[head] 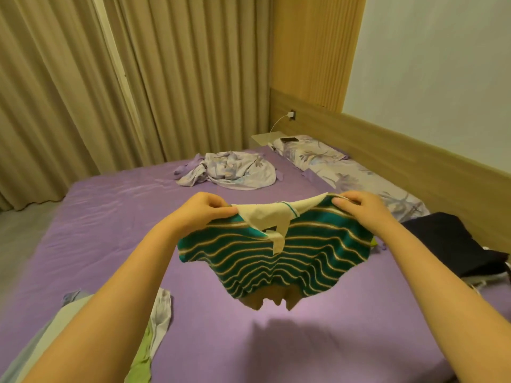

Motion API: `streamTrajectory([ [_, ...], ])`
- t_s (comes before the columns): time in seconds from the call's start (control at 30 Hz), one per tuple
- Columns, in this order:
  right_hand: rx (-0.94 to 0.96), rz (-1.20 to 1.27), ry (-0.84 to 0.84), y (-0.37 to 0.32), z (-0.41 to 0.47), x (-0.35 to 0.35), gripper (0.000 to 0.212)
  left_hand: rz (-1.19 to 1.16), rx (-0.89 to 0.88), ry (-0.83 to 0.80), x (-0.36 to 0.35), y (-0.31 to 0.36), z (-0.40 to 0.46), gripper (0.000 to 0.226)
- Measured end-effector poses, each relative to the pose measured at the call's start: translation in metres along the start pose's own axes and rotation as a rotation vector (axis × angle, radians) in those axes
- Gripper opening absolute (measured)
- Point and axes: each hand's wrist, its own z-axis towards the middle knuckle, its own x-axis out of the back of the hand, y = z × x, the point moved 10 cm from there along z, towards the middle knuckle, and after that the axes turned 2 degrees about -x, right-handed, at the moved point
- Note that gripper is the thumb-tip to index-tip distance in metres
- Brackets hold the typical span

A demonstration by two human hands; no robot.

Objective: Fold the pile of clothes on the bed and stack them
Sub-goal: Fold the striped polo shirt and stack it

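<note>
A green striped shirt [279,261] with a cream collar [273,218] is hanging in the air above the middle of the purple bed [110,230], its lower part drooping towards the sheet without clearly touching it. The left hand [203,210] is pinching the shirt's shoulder at about 9 o'clock of the collar, thumb and fingers [221,207] pressed together on the cloth. The right hand [359,208] is pinching the opposite shoulder at about 3 o'clock, its fingers [344,201] curled over the top edge. Both bare forearms are reaching in from 6 o'clock.

At 12 o'clock from the shirt, a crumpled floral cloth [229,172] is lying on the sheet. At 1 to 2 o'clock, floral pillows [345,167] are lining the wooden headboard [414,150], with a dark phone [289,139] just beyond them and a charger [291,115] plugged in above. At 3 o'clock, dark clothes [453,244] are piled up. At 7 o'clock, pale and lime garments [157,322] are lying near the bed's edge. Beige curtains [110,78] are hanging at 11 o'clock.
</note>
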Motion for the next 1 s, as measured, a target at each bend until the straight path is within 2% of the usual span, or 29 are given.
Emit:
streamTrajectory([
  [0.1,-0.020,0.004,-0.064,0.011,-0.009,-0.010,0.013,-0.085,0.037,-0.156,-0.026,-0.014,-0.010,0.028],
  [0.2,-0.035,0.019,-0.095,0.021,-0.009,-0.012,0.011,-0.146,0.050,-0.239,-0.044,-0.018,-0.014,0.032],
  [0.37,-0.040,0.001,-0.166,0.038,0.018,-0.007,0.011,-0.290,0.074,-0.292,-0.061,-0.013,0.005,0.031],
  [0.5,-0.074,-0.037,-0.284,0.070,0.059,-0.028,0.009,-0.397,0.211,-0.350,-0.087,-0.039,0.035,0.023],
  [0.6,-0.087,-0.108,-0.387,0.116,0.098,-0.077,0.012,-0.272,0.355,-0.281,-0.125,-0.092,0.065,0.024],
  [0.73,-0.093,-0.224,-0.556,0.197,0.130,-0.171,0.021,-0.017,0.426,-0.123,-0.189,-0.159,0.101,0.027],
  [0.9,-0.151,-0.258,-0.659,0.289,0.133,-0.259,0.028,-0.091,0.619,0.010,-0.263,-0.236,0.107,0.024],
  [1.0,-0.191,-0.236,-0.706,0.331,0.127,-0.290,0.024,-0.118,0.661,0.044,-0.285,-0.260,0.109,0.021],
])
